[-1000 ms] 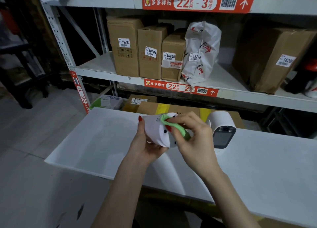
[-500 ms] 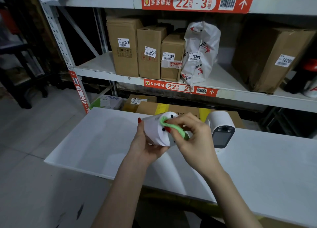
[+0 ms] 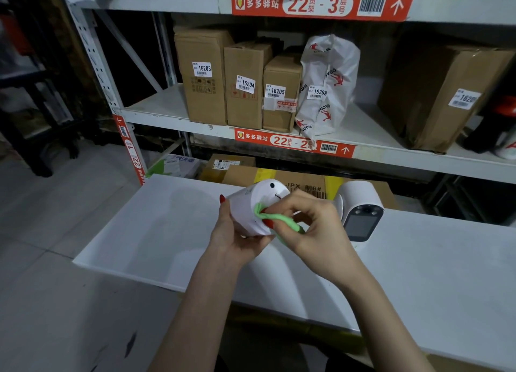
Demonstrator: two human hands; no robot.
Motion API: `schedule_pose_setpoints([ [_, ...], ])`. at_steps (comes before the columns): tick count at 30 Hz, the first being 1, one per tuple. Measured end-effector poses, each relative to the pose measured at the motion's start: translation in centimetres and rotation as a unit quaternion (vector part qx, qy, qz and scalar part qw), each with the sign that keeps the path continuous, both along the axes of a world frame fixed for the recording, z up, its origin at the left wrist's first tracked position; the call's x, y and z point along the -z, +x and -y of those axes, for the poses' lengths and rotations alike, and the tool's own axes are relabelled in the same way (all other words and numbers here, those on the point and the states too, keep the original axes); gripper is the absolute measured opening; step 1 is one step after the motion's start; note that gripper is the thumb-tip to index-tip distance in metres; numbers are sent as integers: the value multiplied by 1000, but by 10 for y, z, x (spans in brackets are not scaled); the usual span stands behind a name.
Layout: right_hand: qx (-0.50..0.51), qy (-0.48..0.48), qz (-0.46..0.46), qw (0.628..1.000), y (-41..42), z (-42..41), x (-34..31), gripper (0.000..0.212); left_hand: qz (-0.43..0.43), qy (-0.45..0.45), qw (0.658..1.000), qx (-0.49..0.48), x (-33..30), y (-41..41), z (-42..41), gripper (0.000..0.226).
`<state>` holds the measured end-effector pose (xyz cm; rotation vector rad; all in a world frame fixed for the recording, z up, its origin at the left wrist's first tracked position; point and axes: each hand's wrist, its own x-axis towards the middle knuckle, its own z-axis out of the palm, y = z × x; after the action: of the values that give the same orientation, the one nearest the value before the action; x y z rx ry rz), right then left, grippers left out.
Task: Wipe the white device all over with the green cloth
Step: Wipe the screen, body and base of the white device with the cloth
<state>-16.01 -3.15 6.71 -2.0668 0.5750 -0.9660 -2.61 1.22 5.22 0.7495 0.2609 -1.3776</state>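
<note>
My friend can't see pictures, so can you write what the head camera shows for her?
A person's left hand holds a white device above a white table while the right hand rubs it with a green cloth. A second white device with a dark screen stands on the table to the right, and shelves of labelled cardboard boxes fill the background.

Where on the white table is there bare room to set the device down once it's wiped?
The white table is bare left of the left hand, out to its left edge, and on the near right, right of the right hand's forearm. It is crowded behind the right hand, where a second white device stands.
</note>
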Motion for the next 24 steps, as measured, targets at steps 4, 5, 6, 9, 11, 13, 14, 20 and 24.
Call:
schedule_pose_setpoints([
  [4, -8, 10, -8, 1000, -1, 2, 2, 21, -11, -1, 1000, -15, 2, 4, 0, 62],
  [5, 11, 13, 0, 1000, 0, 3, 3, 20, -15, -1, 1000, -17, 2, 4, 0, 63],
  [6, 32, 17, 9, 999, 0, 4, 4, 20, -15, 1, 1000, -21, 3, 5, 0, 64],
  [9, 56, 21, 11, 998, -1, 6, 4, 18, -13, 6, 1000, -26, 4, 6, 2, 64],
  [11, 26, 27, -2, 999, -2, 5, 3, 19, -13, 2, 1000, -17, 5, 6, 1, 65],
  [13, -4, 30, -8, 1000, -2, 3, 2, 18, -7, -2, 1000, -14, 6, 6, 0, 60],
  [14, -16, 31, -9, 999, -2, 2, 1, 18, 0, -2, 1000, -15, 5, 6, 0, 56],
  [20, 29, 41, 16, 999, 0, 4, 3, 20, 1, -9, 1000, -26, 4, 7, 0, 53],
  [24, 80, 27, 24, 996, -1, 8, 4, 20, -23, -15, 999, -34, 7, 9, 3, 59],
])
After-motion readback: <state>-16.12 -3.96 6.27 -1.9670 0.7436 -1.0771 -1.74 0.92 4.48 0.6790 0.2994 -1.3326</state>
